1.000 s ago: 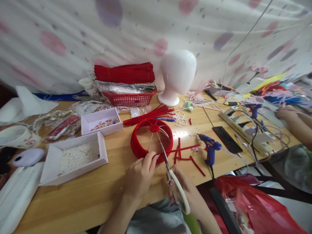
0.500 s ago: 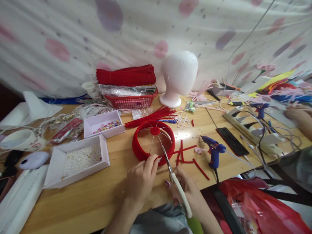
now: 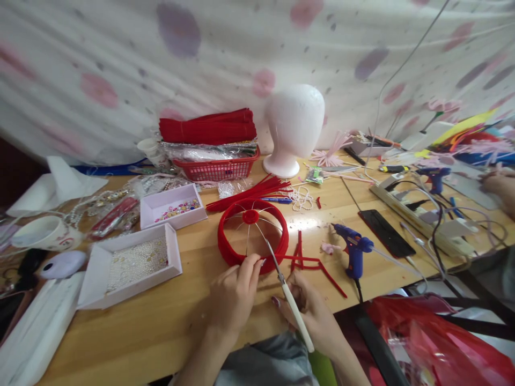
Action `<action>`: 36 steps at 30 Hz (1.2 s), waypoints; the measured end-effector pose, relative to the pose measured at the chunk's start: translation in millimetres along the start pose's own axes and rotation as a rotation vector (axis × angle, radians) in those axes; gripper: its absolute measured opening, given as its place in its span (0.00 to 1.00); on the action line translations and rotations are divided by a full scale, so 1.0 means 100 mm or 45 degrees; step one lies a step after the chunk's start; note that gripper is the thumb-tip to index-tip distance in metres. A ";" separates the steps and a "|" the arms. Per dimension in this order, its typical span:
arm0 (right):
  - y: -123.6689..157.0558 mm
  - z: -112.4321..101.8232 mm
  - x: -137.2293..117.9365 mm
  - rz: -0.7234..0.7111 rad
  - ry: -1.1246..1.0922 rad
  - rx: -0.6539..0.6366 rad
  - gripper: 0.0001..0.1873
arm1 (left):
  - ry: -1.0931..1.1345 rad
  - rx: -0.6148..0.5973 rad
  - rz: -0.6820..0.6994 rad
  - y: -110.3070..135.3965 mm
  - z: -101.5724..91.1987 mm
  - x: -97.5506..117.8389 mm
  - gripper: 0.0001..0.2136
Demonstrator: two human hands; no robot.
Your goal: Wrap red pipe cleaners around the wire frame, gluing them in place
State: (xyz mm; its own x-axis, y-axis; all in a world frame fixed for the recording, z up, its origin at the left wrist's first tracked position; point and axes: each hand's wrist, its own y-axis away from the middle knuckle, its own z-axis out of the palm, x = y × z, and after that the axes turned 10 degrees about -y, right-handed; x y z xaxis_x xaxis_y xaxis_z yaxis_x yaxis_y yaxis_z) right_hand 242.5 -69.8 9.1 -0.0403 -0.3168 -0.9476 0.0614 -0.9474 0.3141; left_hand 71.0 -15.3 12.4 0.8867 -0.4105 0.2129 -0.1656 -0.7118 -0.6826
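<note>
A round headpiece frame (image 3: 222, 239) rests on the table, its ring wrapped in red fuzzy stems, with thin wire spokes rising to a red disc (image 3: 250, 216). My left hand (image 3: 235, 289) pinches the ring's near edge, fingertips closed on it. In my right hand (image 3: 311, 305) is a pair of scissors (image 3: 295, 313) with white handles, blades pointing away across the ring's near right side. Just right of the blades, a red fuzzy stem (image 3: 300, 258) stretches toward several cut pieces (image 3: 333, 280). The fingers inside the scissor handles are partly hidden.
Right of the frame lie a blue glue gun (image 3: 354, 246), a phone (image 3: 386, 233) and a power strip (image 3: 418, 214). Bead boxes (image 3: 132, 268) stand left. Behind are red stems (image 3: 249, 194), a red basket (image 3: 219, 169) and a foam head (image 3: 295, 123). Another person's hand (image 3: 501, 185) is far right.
The scissor handles have come closer together. The red stem beside the blades has dropped from slanting upward to lying lower, across the cut pieces. My left hand stays on the ring.
</note>
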 end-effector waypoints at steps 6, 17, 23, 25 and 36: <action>-0.02 -0.01 -0.03 -0.055 0.069 -0.002 0.24 | -0.028 0.004 0.000 0.00 0.00 0.01 0.17; 0.02 -0.16 -0.11 -0.077 0.336 0.030 0.27 | -0.040 -0.026 0.032 0.02 0.03 0.02 0.18; 0.01 -0.18 -0.18 -0.076 0.305 0.038 0.28 | -0.011 -0.038 -0.001 0.05 0.04 0.02 0.17; 0.00 -0.20 -0.18 -0.076 0.330 0.057 0.27 | -0.003 -0.039 -0.003 0.05 0.03 0.02 0.17; 0.07 -0.32 -0.20 -0.207 0.412 0.167 0.24 | 0.014 -0.039 -0.025 0.04 0.03 0.03 0.17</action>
State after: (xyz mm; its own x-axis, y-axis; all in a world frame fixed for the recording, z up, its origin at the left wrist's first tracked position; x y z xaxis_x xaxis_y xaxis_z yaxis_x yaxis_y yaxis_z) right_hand 275.8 -68.6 28.5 0.2790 -0.1513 -0.9483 -0.0485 -0.9885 0.1435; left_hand 74.4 -17.8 8.9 0.8851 -0.4023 0.2338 -0.1614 -0.7366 -0.6567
